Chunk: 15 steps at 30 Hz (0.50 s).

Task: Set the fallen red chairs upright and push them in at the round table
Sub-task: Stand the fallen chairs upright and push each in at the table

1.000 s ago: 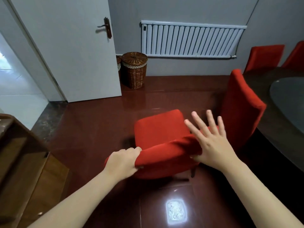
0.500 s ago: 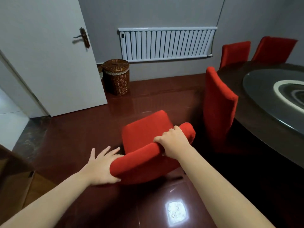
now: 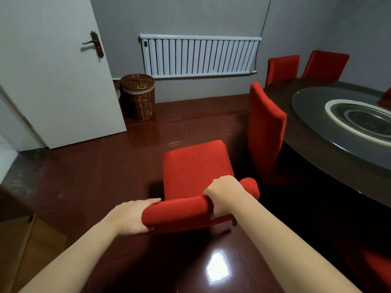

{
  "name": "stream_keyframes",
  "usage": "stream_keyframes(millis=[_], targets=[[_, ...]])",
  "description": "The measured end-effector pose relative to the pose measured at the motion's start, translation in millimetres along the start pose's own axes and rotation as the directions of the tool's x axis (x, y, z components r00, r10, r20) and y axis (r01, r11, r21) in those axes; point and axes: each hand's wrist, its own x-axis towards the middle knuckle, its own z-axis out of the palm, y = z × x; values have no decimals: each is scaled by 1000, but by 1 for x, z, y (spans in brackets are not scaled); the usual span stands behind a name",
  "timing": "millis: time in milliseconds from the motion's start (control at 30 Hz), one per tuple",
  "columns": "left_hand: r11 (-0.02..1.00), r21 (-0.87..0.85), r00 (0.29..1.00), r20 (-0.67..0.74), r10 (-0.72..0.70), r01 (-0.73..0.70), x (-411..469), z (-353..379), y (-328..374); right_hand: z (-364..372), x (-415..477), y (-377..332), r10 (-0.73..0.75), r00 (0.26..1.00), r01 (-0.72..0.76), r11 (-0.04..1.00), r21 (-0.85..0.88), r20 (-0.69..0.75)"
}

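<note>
Your left hand (image 3: 133, 216): clasps the backrest end of the red chair (image 3: 195, 166).
Your right hand (image 3: 225, 194): grips the backrest top.
Chair: upright, near the round table (image 3: 306, 149).

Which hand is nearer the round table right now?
Right. The right hand grips the chair backrest near its table-side end; the left hand holds the far end, away from the round table.

grey walls (image 3: 190, 15) | glossy dark-red floor (image 3: 95, 176) — glare patch (image 3: 218, 267) | white door (image 3: 53, 81) | radiator (image 3: 198, 56) | wicker basket (image 3: 138, 96)
</note>
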Motion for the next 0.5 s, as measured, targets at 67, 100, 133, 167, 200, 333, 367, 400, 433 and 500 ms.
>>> stream_keyframes(millis=[67, 100, 133, 167, 200, 333, 367, 400, 433, 500], targets=[[997, 60, 999, 10, 37, -38, 1, -2, 0, 3, -8, -6, 2, 999, -3, 1000, 25, 43], [995, 81, 998, 8, 54, -55, 3, -3, 0, 8, -13, -10, 23, 999, -26, 998, 58, 47], [992, 100, 997, 2, 75, -75, 5, -4, 0, 14, -19, -15, 54, 998, -58, 993, 102, 41], [988, 121, 995, 1, 100, -99, 7, -7, -1, 20, -25, -20, 87, 996, -92, 985, 146, 37], [983, 134, 992, 9, 123, -123, 9, -9, -1, 25, -31, -26, 118, 992, -125, 974, 187, 48], [938, 236, 967, 54, 248, -254, 15, -15, -1, 47, -52, -56, 218, 965, -251, 926, 283, 143], [924, 258, 959, 68, 274, -282, 17, -19, 1, 49, -56, -62, 245, 955, -286, 910, 302, 166], [907, 280, 949, 85, 302, -314, 18, -22, 2, 51, -62, -71, 281, 944, -324, 890, 322, 172], [892, 299, 940, 98, 326, -340, 19, -25, 5, 52, -67, -78, 316, 935, -353, 873, 337, 161], [859, 332, 921, 126, 369, -390, 22, -29, 12, 56, -79, -92, 381, 915, -404, 844, 354, 135]])
